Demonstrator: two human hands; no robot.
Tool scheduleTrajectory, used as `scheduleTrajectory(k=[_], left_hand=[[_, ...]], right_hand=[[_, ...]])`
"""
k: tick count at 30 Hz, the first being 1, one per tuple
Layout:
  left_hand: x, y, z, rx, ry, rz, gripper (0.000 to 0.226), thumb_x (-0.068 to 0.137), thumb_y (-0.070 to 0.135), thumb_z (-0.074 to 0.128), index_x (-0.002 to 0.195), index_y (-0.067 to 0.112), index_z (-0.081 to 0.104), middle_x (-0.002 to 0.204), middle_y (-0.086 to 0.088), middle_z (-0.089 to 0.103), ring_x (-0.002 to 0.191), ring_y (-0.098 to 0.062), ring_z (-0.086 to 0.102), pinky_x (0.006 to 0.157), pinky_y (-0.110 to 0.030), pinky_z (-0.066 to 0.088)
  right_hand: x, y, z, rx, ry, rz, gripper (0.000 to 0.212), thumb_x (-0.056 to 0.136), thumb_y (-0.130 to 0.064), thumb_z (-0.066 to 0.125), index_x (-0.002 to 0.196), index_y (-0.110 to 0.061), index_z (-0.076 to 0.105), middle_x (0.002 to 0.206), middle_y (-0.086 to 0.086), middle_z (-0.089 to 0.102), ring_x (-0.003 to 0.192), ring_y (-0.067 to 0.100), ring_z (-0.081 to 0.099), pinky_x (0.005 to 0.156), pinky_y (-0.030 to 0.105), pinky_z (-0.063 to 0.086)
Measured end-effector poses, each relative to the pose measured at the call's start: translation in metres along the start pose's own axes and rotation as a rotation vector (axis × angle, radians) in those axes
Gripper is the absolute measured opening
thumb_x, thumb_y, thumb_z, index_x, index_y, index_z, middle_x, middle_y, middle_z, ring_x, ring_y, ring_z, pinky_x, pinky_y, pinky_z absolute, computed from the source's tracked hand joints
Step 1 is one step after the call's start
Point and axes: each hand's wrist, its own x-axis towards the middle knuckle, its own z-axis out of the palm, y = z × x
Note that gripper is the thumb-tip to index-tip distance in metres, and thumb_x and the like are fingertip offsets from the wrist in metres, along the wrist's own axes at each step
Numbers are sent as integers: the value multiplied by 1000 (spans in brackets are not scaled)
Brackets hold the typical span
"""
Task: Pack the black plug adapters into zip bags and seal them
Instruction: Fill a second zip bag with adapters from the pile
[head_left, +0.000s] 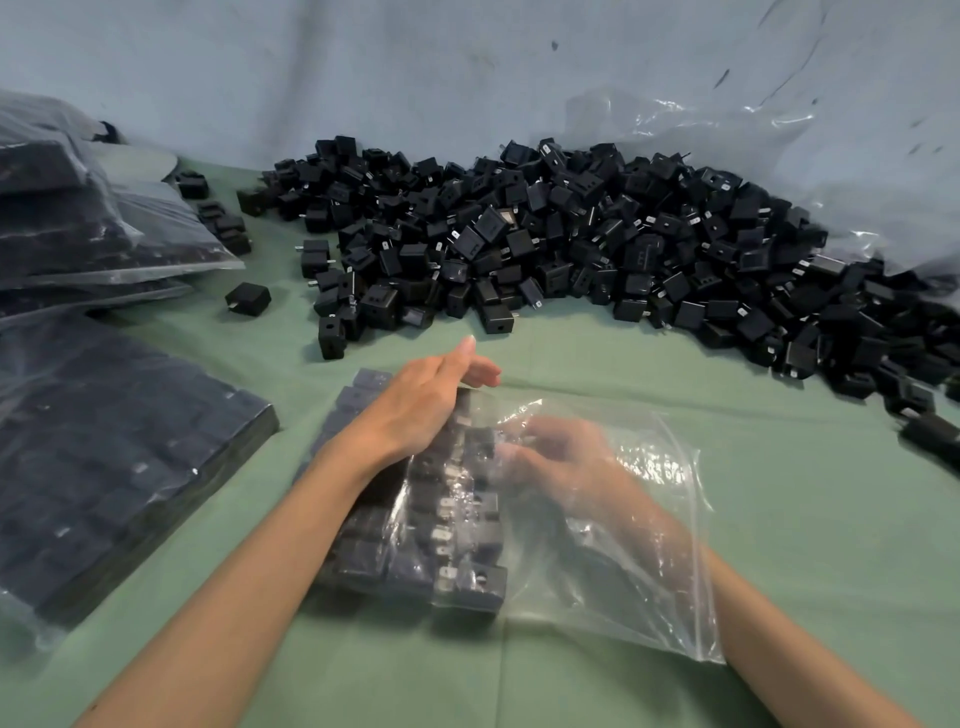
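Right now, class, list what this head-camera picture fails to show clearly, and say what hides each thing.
- Right hand, head view: blurred behind the zip bag film; its grip cannot be told.
- Rows of plug adapters in that bag: partly under the left hand, so uncountable.
- Filled bags: cut off by the left edge.
- Loose adapter pile: runs past the right edge.

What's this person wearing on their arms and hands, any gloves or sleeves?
Nothing worn shows: both forearms bare, no sleeves, gloves or watch, no rings on the left hand. The right hand is blurred behind the clear zip bag, so rings there are unclear.
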Motion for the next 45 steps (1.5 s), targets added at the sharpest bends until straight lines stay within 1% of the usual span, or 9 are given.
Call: scheduleTrajectory(k=[4,14,18,21,23,28,35,39,45], left_hand=[[0,-2,3,180,-15,26,52,102,44,21,112,22,66,114,10,66,107,-5,56,99,-28,38],[-1,-5,12,755,-91,130,45,102,38,19,135,22,44,136,8,49,124,-8,41,103,-30,22],[0,-4,15,803,-99,114,48,102,39,18,143,21,35,145,5,41,132,-10,34,108,-33,21],[0,-5,15,821,-109,111,55,98,46,13,143,22,35,145,6,41,132,-9,34,109,-33,21],[-1,-5,14,833,-115,107,65,93,54,8,143,24,36,145,7,41,132,-9,35,109,-33,22],[0,-6,12,823,-104,124,70,89,60,8,145,26,34,146,7,41,132,-9,34,107,-32,22],[0,-6,12,814,-107,136,70,89,61,9,144,27,36,144,8,42,131,-9,36,107,-32,22],[0,-7,12,824,-106,149,71,88,63,11,139,26,43,138,9,47,127,-9,39,105,-32,24],[4,-9,11,852,-98,139,68,87,63,13,137,29,44,137,10,48,126,-9,40,103,-32,27]], right_hand=[[3,3,-3,116,3,-53,17,88,-19,66,85,-36,70,89,0,74,78,8,71,68,28,58],[9,8,-25,-324,-137,-125,19,92,-10,59,102,-21,69,88,-26,55,79,-17,53,77,8,43],[25,-7,8,-778,-33,6,56,99,10,21,102,-36,53,97,-23,53,87,-13,53,93,10,44],[54,-48,74,-655,160,353,95,69,29,-23,106,-13,54,108,-3,62,98,9,61,96,25,46],[40,-51,48,-486,-51,429,95,66,26,-32,107,3,50,114,10,61,110,11,58,105,26,39],[-58,-43,-128,-250,-664,276,53,95,9,44,105,-38,65,98,-24,68,93,-17,59,80,4,44],[57,-52,-120,-642,78,-3,11,91,-27,58,87,-30,68,91,-5,73,73,4,67,67,16,51],[121,-39,-44,-982,-62,39,50,91,-50,53,137,-32,45,138,9,43,121,33,48,98,41,41],[125,-15,-24,-1037,-2,14,29,92,-38,56,110,-16,49,114,15,48,100,38,55,74,37,37]])
